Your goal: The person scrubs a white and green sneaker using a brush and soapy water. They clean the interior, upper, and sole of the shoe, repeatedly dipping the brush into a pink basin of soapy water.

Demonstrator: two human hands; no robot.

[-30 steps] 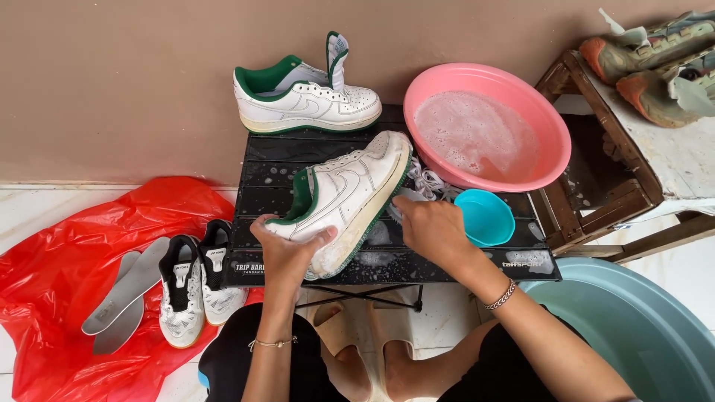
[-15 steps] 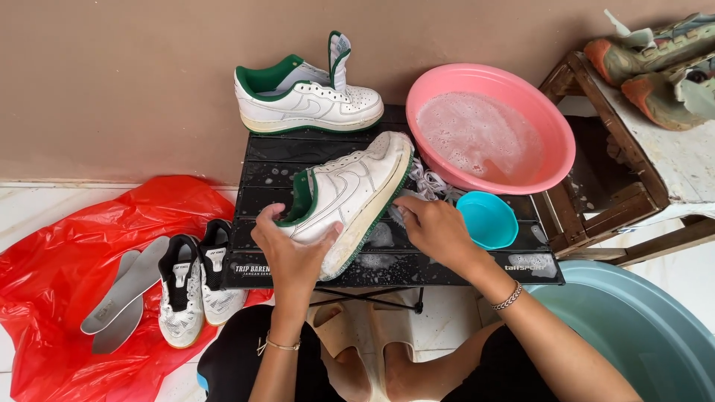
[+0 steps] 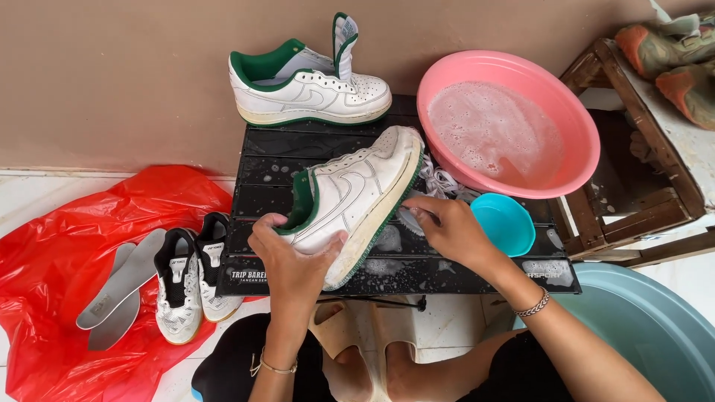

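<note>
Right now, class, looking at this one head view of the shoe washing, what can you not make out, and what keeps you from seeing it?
- What the right hand holds against the tilted white and green shoe: its own fingers cover it.
- The far side of that shoe: turned away; the left hand covers the heel.
- The orange shoes on the wooden stool: cut by the frame edge.
- The pink basin's bottom: foam hides it.

Black slatted table [image 3: 477, 277], sneaker [image 3: 309, 93], probably suds.

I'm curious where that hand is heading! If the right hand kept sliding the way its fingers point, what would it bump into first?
Probably the sneaker: the right hand points left at its sole edge and already seems to touch it.
</note>
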